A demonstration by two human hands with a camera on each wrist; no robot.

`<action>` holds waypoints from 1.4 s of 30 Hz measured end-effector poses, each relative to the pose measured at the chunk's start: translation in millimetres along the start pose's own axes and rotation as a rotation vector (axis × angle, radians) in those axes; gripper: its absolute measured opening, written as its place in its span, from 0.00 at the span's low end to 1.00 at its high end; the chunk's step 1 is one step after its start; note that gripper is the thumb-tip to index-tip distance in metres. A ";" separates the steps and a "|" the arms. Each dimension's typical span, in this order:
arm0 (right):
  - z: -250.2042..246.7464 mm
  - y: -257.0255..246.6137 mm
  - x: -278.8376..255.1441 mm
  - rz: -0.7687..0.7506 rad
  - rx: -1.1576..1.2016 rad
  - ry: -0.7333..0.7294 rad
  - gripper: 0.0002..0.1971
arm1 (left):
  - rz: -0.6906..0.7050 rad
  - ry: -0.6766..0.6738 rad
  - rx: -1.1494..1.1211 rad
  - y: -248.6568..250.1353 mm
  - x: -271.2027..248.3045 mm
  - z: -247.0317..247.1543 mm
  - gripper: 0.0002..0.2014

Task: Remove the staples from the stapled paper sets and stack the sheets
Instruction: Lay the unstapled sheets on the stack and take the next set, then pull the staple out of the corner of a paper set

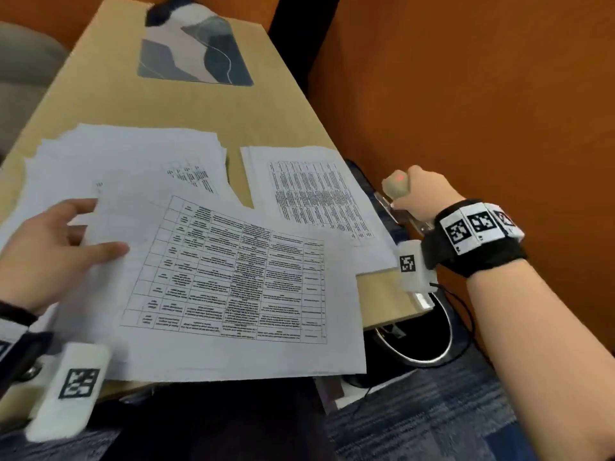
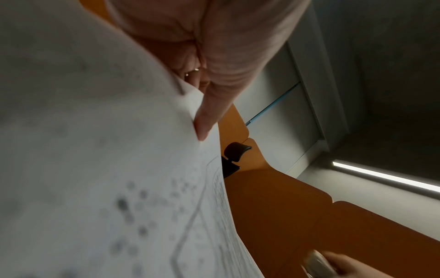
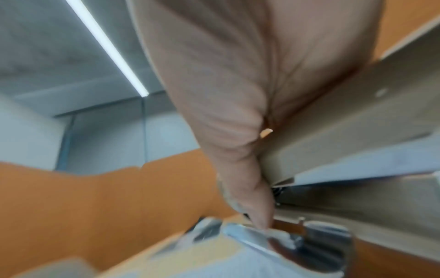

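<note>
Holding a white printed sheet w/ a black-lined table [image 1: 219, 277] by its left edge, the left hand [image 1: 50, 251] has thumb on top, fingers under. Sheet's long axis runs left-right across the tan wooden desk [image 1: 266, 111], partly over the loose white paper pile [image 1: 126, 161]. Right hand [image 1: 422, 194] is off the desk's right edge, fist wrapped round a beige-handled metal stapler-type tool [image 1: 396, 191]. White printed stapled set [image 1: 312, 194] lies btwn the hands, nearer the right.

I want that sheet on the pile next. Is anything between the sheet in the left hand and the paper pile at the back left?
Nothing visible. The sheet, held by the left hand, already overlaps the pile.
</note>
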State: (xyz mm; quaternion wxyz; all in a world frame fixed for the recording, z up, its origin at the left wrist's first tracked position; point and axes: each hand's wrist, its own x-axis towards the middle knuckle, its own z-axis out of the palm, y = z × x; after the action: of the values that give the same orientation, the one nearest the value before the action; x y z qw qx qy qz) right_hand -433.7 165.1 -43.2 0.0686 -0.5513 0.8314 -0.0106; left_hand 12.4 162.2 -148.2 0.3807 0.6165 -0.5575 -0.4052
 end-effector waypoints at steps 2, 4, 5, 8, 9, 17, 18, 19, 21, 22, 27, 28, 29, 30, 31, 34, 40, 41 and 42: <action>7.7 -42.6 15.0 -0.208 -0.152 -0.053 0.20 | 0.038 -0.014 -0.037 26.3 -21.8 15.0 0.25; 23.3 -74.7 28.5 -0.363 -0.230 -0.096 0.18 | 0.070 0.014 -0.003 38.2 -26.5 22.2 0.23; 30.8 -88.4 32.9 -0.423 -0.247 -0.113 0.18 | 0.044 0.015 0.006 39.0 -28.6 19.5 0.23; 45.5 -114.1 40.4 -0.515 -0.286 -0.152 0.22 | 0.060 0.012 0.034 40.7 -28.8 18.9 0.20; 48.8 -120.1 41.6 -0.526 -0.313 -0.164 0.22 | 0.046 0.008 0.053 43.5 -30.4 18.5 0.20; 38.8 -176.3 12.4 -0.592 -0.016 -0.251 0.29 | 0.065 -0.027 0.048 48.1 -30.8 14.4 0.19; 34.2 -187.0 -2.0 -0.670 0.102 -0.260 0.31 | 0.073 -0.020 0.034 47.3 -30.4 14.6 0.20; 31.3 -196.9 -17.5 -0.738 0.185 -0.260 0.33 | 0.083 -0.012 0.025 47.9 -30.8 15.0 0.22; 33.3 -209.9 -38.6 -0.814 0.287 -0.216 0.33 | 0.128 0.004 -0.012 49.7 -31.3 14.9 0.29; 36.4 -213.2 -44.5 -0.811 0.346 -0.162 0.31 | 0.150 0.008 -0.031 50.1 -32.2 14.6 0.34; 50.0 -212.1 -50.0 -0.829 0.716 0.108 0.03 | 0.195 -0.009 -0.044 53.0 -36.4 10.5 0.39; 52.5 -209.5 -49.2 -0.839 0.788 0.114 0.03 | 0.195 -0.011 -0.040 53.8 -36.7 10.4 0.37; 54.1 -206.9 -48.9 -0.853 0.851 0.103 0.07 | 0.193 -0.009 -0.044 54.5 -36.3 10.5 0.36; 55.4 -204.8 -48.3 -0.866 0.905 0.082 0.12 | 0.194 -0.006 -0.055 54.7 -35.9 10.4 0.35; 55.9 -202.7 -47.6 -0.871 0.948 0.055 0.16 | 0.199 -0.008 -0.071 55.1 -36.0 10.5 0.36; 56.8 -200.8 -45.8 -0.872 1.029 -0.082 0.18 | 0.242 -0.023 -0.097 58.1 -39.2 10.5 0.39; 48.7 -204.4 -47.1 -0.920 1.118 -0.280 0.15 | 0.224 -0.049 -0.058 59.1 -40.2 10.6 0.20; 47.1 -205.1 -46.4 -0.928 1.114 -0.300 0.14 | 0.202 -0.053 -0.070 59.6 -39.9 11.0 0.17; 45.2 -205.8 -45.6 -0.934 1.112 -0.322 0.14 | 0.183 -0.058 -0.096 60.3 -39.8 11.0 0.15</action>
State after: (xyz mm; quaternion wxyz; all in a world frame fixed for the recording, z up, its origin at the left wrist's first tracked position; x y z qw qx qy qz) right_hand -222.2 128.9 -64.1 0.4469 -0.7262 0.3620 -0.3767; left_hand -22.6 196.3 -93.9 0.4289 0.5321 -0.6022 -0.4126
